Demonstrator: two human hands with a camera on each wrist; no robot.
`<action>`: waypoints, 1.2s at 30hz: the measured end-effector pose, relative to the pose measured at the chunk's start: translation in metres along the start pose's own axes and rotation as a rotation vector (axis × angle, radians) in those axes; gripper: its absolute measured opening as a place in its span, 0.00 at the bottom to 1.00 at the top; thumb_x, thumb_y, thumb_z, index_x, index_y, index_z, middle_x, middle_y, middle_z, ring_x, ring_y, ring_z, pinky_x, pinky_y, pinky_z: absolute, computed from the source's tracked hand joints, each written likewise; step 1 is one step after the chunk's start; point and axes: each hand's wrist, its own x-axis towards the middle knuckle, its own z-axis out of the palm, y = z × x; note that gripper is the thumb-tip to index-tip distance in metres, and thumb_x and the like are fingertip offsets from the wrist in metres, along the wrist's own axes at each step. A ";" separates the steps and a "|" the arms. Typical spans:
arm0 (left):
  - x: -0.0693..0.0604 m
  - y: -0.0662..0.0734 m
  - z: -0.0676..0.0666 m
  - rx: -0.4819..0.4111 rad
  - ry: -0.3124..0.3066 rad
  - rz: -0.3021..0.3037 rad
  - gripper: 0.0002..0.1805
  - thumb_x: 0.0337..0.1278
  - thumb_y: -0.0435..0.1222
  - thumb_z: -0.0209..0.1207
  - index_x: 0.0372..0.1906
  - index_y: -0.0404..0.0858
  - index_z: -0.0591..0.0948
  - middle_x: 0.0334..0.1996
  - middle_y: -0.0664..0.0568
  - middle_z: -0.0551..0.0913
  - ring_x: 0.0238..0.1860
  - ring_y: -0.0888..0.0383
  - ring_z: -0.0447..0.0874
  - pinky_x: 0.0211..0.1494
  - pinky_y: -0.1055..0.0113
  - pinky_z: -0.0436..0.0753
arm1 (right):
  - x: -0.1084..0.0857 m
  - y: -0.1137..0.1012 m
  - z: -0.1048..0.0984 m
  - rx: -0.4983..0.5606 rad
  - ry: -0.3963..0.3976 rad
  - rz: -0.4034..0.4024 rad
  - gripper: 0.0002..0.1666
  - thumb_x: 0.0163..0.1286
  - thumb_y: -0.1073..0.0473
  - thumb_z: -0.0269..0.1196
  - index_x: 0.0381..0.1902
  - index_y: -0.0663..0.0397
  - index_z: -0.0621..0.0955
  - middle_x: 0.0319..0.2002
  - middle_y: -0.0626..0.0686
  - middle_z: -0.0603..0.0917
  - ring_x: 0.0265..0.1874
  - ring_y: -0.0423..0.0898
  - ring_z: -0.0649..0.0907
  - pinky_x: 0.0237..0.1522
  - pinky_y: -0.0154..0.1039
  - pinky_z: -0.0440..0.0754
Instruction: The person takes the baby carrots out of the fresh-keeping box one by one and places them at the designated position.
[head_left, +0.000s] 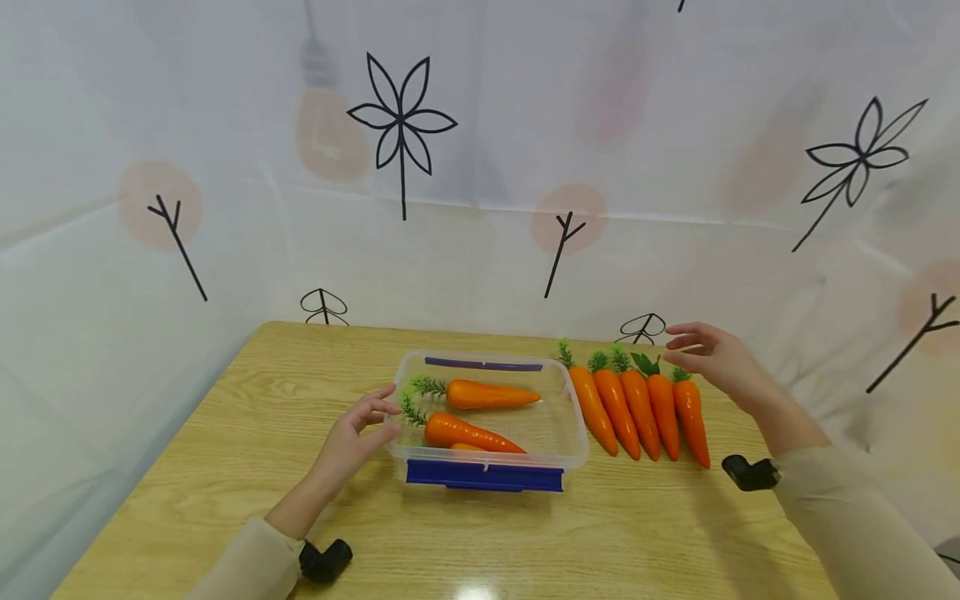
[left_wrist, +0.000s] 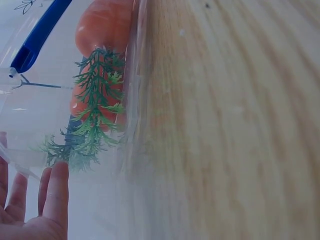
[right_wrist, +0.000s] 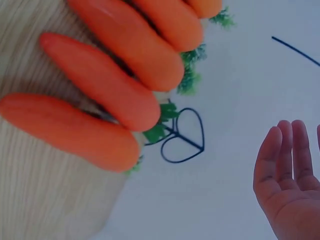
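Nearest the camera are cream fabric sleeves (head_left: 862, 517). Right of the clear plastic, blue-latched box (head_left: 555, 458), five tapered, glossy orange carrots (head_left: 642, 415) lie side by side on the wood-grain tabletop (head_left: 225, 467), long axes running from leafy far ends to nearer tips. The right hand (head_left: 712, 362), grip loosely parted and bare, is nearer them, raised by the rightmost leaves. The left hand (head_left: 356, 433), fingers relaxed, is at the box's left wall; contact is unclear.

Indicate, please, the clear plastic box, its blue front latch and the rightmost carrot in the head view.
Clear plastic box (head_left: 551, 460), head view: its near rim.
Blue front latch (head_left: 484, 477), head view: its middle.
Rightmost carrot (head_left: 692, 423), head view: its orange body.
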 end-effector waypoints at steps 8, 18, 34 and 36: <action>0.000 0.000 -0.001 0.007 0.002 -0.005 0.15 0.59 0.38 0.60 0.48 0.34 0.78 0.68 0.54 0.62 0.59 0.45 0.66 0.54 0.50 0.73 | 0.010 -0.022 0.011 0.057 -0.040 -0.077 0.29 0.68 0.54 0.59 0.61 0.64 0.67 0.50 0.66 0.75 0.43 0.49 0.79 0.42 0.37 0.78; 0.000 0.000 -0.001 0.007 -0.003 0.003 0.14 0.60 0.37 0.60 0.48 0.33 0.78 0.67 0.53 0.62 0.59 0.44 0.66 0.53 0.50 0.73 | 0.020 -0.050 0.028 0.063 -0.048 -0.149 0.23 0.67 0.59 0.60 0.57 0.62 0.71 0.47 0.63 0.78 0.43 0.52 0.78 0.41 0.35 0.78; 0.001 -0.001 -0.001 0.013 0.004 -0.004 0.14 0.59 0.36 0.60 0.47 0.32 0.78 0.67 0.54 0.63 0.58 0.44 0.66 0.54 0.49 0.72 | 0.040 -0.084 0.053 0.084 -0.133 -0.167 0.23 0.65 0.58 0.62 0.56 0.57 0.73 0.47 0.59 0.78 0.47 0.54 0.77 0.46 0.49 0.77; 0.001 -0.002 -0.001 0.015 0.003 -0.003 0.14 0.59 0.36 0.60 0.47 0.32 0.78 0.67 0.54 0.63 0.58 0.44 0.66 0.54 0.49 0.72 | 0.041 -0.088 0.056 0.095 -0.137 -0.168 0.22 0.65 0.59 0.62 0.56 0.57 0.73 0.47 0.59 0.78 0.47 0.54 0.78 0.45 0.48 0.77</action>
